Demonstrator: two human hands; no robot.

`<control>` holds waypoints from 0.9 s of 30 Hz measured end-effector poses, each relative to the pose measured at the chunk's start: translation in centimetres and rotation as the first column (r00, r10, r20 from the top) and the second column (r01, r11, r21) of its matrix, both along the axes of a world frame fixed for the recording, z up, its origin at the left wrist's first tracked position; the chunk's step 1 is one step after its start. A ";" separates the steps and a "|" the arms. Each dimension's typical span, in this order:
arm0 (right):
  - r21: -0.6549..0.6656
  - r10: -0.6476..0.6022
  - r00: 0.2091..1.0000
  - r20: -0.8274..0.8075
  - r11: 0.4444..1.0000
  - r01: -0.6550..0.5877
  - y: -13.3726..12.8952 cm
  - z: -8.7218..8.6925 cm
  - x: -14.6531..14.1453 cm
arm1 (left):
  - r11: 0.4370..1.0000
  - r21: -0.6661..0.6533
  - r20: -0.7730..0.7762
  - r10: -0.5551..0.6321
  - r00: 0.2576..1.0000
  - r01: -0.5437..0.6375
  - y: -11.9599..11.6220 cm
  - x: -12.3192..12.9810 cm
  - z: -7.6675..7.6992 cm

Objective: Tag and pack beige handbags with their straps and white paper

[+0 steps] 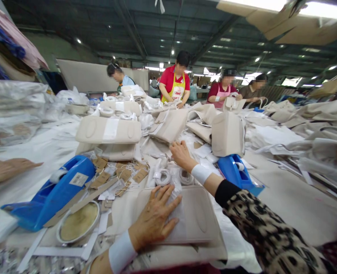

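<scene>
A beige handbag (195, 213) lies flat in front of me with a white paper band around its middle. My left hand (154, 217) rests on it, palm down with fingers spread, partly over the band. Two handles (163, 177) wrapped in white lie coiled at the bag's far edge. Just beyond them is my right hand (182, 154), its fingers bent and drawn together. Whatever those fingers hold, if anything, is too small or hidden to make out. White wraps circle both wrists.
Blue tape dispensers (56, 190) (237, 173) stand on both sides. A round tin (79, 222) of yellowish paste and brown tags (124, 175) lie at left. Stacked beige bags (108, 129) rise ahead. Another person's hand (11, 170) reaches in from the left; several co-workers stand across the table.
</scene>
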State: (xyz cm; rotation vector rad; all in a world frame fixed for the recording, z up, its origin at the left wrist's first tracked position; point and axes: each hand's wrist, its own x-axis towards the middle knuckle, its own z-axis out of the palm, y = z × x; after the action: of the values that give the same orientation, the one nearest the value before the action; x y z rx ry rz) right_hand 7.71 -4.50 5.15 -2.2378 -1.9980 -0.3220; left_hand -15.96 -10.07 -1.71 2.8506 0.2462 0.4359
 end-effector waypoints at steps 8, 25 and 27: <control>0.231 -0.194 0.710 -0.677 0.860 0.455 -12.6 -3.9 0.2 | 0.971 -0.087 0.326 0.240 0.914 -0.224 0.8 -1.0 -0.6; -0.113 -0.172 0.107 -0.979 0.902 0.416 -21.1 -6.6 -5.6 | 0.835 -0.215 0.122 0.538 0.834 -0.507 2.5 -6.6 -3.2; -0.142 -0.180 0.058 -0.982 0.905 0.401 -22.2 -7.0 -5.8 | 0.857 -0.153 0.075 0.507 0.859 -0.492 2.0 -7.5 -2.1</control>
State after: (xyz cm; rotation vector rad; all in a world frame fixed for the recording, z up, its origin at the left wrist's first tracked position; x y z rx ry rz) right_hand 1.92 -26.75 -1.80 -1.7561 -0.6691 0.8170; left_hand -23.43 -8.04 -3.77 2.5942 0.9717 0.6492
